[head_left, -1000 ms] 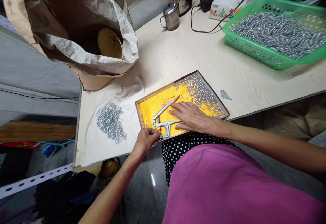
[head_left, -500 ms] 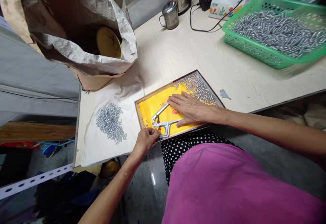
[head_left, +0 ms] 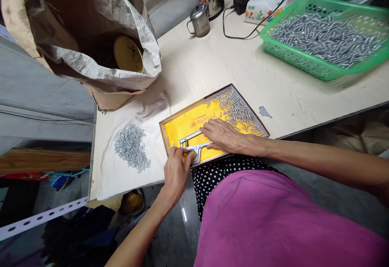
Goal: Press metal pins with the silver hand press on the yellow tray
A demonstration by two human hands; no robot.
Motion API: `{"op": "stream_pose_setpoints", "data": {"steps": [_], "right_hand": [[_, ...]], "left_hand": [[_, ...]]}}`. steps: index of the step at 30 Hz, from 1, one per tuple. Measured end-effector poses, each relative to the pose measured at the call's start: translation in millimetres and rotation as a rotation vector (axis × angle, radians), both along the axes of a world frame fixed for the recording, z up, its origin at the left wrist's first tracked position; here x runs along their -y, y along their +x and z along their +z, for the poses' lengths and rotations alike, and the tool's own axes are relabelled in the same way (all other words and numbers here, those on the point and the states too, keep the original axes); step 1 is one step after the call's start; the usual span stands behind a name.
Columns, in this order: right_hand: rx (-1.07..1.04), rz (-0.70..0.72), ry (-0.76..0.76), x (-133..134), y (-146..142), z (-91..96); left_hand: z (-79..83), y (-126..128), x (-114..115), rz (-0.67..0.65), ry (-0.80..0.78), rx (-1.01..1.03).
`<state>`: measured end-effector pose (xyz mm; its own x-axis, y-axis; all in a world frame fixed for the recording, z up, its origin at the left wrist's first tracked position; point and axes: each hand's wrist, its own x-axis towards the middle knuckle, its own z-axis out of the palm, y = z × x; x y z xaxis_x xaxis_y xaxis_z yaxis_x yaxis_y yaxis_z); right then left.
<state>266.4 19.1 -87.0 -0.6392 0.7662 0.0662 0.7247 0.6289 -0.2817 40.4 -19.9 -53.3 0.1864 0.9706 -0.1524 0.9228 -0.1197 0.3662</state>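
Note:
Silver spring-loaded hand-press pliers lie tilted over a shallow tray lined with yellow printed material. My right hand is closed around the handles at their right end. At the jaw end, the thumb and fingers of my left hand are pinched together against the head of the pliers. Whatever those fingertips hold is hidden. Small silver metal pins are heaped in the tray's far right corner, and a few lie loose along its left side.
Left of the tray, a pile of metal pieces rests on white cloth. Behind it stands a large open sack with a yellow round container inside. A green basket of metal pins, a lidded metal mug and a tissue box are further back.
The handles of the pliers have come closer together, with my right hand curling around them. My left hand has moved up onto the jaw end. More of the tray's red lettering shows.

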Motion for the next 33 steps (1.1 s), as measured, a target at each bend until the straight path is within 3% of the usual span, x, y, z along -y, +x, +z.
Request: {"op": "stream_pose_setpoints", "data": {"steps": [3, 5, 8, 12, 22, 28, 33], "right_hand": [[0.012, -0.009, -0.008, 2.5, -1.3, 4.5], [0.002, -0.016, -0.011, 4.9, 0.3, 7.4], [-0.013, -0.054, -0.018, 10.0, 5.0, 9.5], [-0.009, -0.12, 0.001, 18.0, 7.8, 6.7], [-0.046, -0.058, -0.041, 17.7, -5.6, -0.1], [-0.013, -0.083, 0.042, -3.3, 8.8, 0.2], [0.038, -0.07, 0.11, -40.1, 15.5, -11.1]], "left_hand": [[-5.4, 17.7, -9.7, -0.273, 0.169, -0.05], [-9.8, 26.6, -22.9, -0.415, 0.153, -0.088], [-12.3, 31.9, -39.3, -0.518, 0.07, -0.163], [-8.3, 31.6, -40.2, -0.528, 0.067, -0.24], [-3.4, 34.2, -34.2, -0.474, 0.03, -0.301], [-15.0, 24.5, -28.6, -0.454, 0.182, -0.189], [-25.9, 26.5, -12.2, -0.587, 0.283, -0.105]]}}
